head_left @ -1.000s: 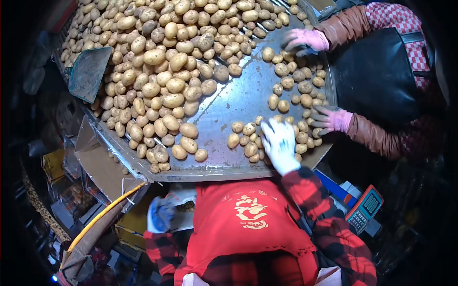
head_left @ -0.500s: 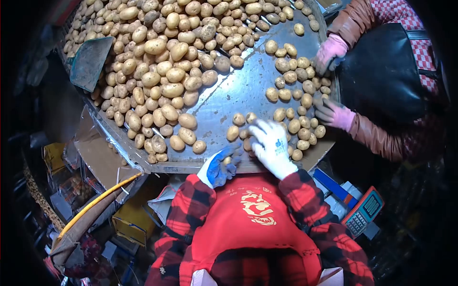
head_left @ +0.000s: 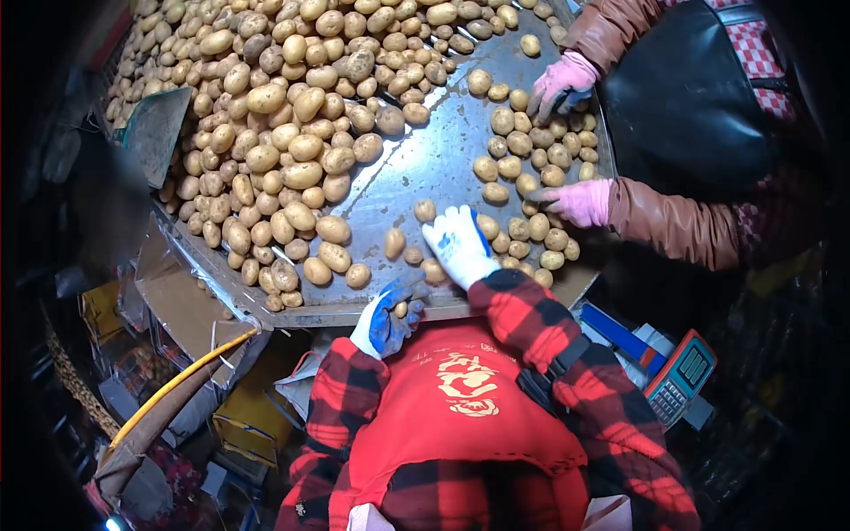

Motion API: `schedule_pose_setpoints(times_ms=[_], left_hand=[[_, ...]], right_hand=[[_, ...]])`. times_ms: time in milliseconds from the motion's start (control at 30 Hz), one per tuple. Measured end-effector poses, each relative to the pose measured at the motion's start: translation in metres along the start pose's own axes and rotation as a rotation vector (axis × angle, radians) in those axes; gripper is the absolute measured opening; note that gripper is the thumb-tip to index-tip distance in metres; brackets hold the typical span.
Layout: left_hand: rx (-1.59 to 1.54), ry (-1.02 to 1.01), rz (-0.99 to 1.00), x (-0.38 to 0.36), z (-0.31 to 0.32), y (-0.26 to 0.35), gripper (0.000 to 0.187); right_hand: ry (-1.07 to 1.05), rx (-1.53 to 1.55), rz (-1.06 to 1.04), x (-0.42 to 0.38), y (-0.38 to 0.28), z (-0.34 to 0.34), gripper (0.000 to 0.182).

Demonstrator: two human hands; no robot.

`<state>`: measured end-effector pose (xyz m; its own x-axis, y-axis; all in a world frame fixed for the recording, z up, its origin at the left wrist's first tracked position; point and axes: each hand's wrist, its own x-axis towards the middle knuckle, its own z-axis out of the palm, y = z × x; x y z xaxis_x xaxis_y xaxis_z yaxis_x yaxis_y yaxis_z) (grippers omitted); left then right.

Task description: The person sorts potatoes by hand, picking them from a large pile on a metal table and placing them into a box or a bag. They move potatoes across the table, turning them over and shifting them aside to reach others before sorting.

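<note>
My left hand [head_left: 393, 315], in a white and blue glove, is curled round a small potato [head_left: 401, 310] at the near edge of the metal table [head_left: 416, 170]. Reaching farther over the table, my right hand [head_left: 460, 246] has its gloved back to the camera and its fingers pointing forward. Whether it holds anything is hidden. One potato [head_left: 424, 210] lies just beyond its fingertips, another [head_left: 433, 271] lies beside it on the left, and several more lie to its right.
A large potato heap [head_left: 292, 133] covers the table's left and far side, with a scoop [head_left: 157, 133] at its left. Across the right edge, a co-worker's pink-gloved hands [head_left: 564, 84] touch potatoes. A calculator-like device [head_left: 680, 378] stands at lower right.
My right hand has moved left and slightly forward. Potatoes near it have shifted left. The co-worker's hands have moved over the potatoes, and the whole view has shifted a little.
</note>
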<state>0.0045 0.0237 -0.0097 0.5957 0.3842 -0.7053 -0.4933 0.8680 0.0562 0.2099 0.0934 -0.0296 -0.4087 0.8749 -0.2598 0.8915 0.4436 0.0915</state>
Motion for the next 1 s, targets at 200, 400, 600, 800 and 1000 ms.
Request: schedule_pose_setpoints(times_ms=[200, 400, 600, 800, 1000], left_hand=[[-0.317, -0.103, 0.028, -0.003, 0.028, 0.009, 0.043], [-0.533, -0.052, -0.03, 0.006, 0.004, 0.017, 0.036], [-0.498, -0.248, -0.181, -0.006, 0.005, 0.025, 0.019], [-0.442, -0.281, 0.096, -0.029, -0.011, 0.033, 0.027], [-0.413, -0.231, 0.206, -0.046, 0.019, 0.05, 0.026]], right_hand=[[0.174, 0.759, 0.02, -0.023, 0.029, -0.06, 0.03], [0.111, 0.456, 0.012, -0.083, 0.041, -0.06, 0.038], [0.149, 0.392, -0.167, -0.084, 0.01, 0.011, 0.03], [0.326, 0.524, -0.045, -0.036, -0.019, -0.038, 0.03], [0.404, 0.551, -0.035, -0.01, -0.038, 0.006, 0.039]])
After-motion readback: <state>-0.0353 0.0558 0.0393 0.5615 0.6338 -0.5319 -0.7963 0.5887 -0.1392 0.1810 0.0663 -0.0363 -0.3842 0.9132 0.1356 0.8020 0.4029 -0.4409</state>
